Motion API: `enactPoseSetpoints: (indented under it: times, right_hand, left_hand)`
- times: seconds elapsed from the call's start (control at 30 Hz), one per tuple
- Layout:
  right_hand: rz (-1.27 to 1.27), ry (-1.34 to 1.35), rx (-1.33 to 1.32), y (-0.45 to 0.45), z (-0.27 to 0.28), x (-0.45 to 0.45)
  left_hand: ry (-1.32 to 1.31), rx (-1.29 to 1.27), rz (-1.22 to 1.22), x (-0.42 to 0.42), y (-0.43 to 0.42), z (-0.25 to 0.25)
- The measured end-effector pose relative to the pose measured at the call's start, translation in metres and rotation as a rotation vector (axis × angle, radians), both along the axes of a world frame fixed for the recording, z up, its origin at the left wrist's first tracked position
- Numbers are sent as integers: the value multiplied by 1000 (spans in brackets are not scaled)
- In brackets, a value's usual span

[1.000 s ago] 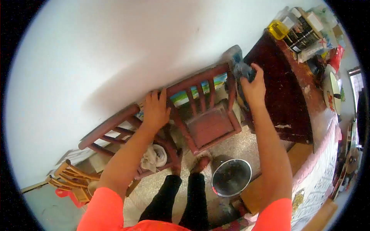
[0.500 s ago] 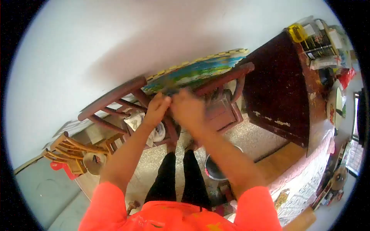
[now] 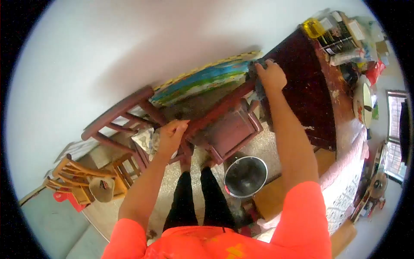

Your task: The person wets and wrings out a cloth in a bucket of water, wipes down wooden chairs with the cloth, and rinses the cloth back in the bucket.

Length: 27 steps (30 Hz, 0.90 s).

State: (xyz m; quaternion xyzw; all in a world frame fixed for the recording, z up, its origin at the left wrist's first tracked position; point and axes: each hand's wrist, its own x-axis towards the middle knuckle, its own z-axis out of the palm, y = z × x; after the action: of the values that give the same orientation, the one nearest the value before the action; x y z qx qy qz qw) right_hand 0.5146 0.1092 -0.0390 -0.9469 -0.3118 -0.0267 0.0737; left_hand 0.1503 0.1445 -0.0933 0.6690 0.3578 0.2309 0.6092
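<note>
My right hand (image 3: 272,77) presses a dark grey cloth (image 3: 258,82) around the far right end of a reddish-brown wooden chair's top rail (image 3: 224,103). At that rail's left end, my left hand (image 3: 173,134) is closed on the wood, its fingertips partly hidden. Below the rail shows the chair's square seat (image 3: 233,133). A second reddish-brown chair (image 3: 118,113) stands to the left, with white and grey cloth-like items (image 3: 144,139) on its seat.
A metal-rimmed bucket (image 3: 246,168) stands on the floor by my legs. A dark wooden cabinet (image 3: 302,86) is on the right, with bottles, boxes and a basin (image 3: 365,105) on top. A colourful picture (image 3: 207,80) leans against the wall. Small wooden chairs (image 3: 73,177) are at left.
My right hand has slid right along the rail with the cloth, away from my left hand. My left hand has moved slightly down and left. The chair has swung lower at its left end.
</note>
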Motion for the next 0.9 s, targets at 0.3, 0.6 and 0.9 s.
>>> enactPoseSetpoints:
  times: [0.3,0.6,0.9]
  right_hand:
    - [-236,469,943,-25,-87,-3]
    - [-87,609,776,-85,-174,-48]
    - [-70,461,812,-62,-134,-51]
  left_hand:
    - [250,4,85,-5,3,11]
    - [323,78,84,-13,36,-7]
    - [484,319,-25,14,53,14]
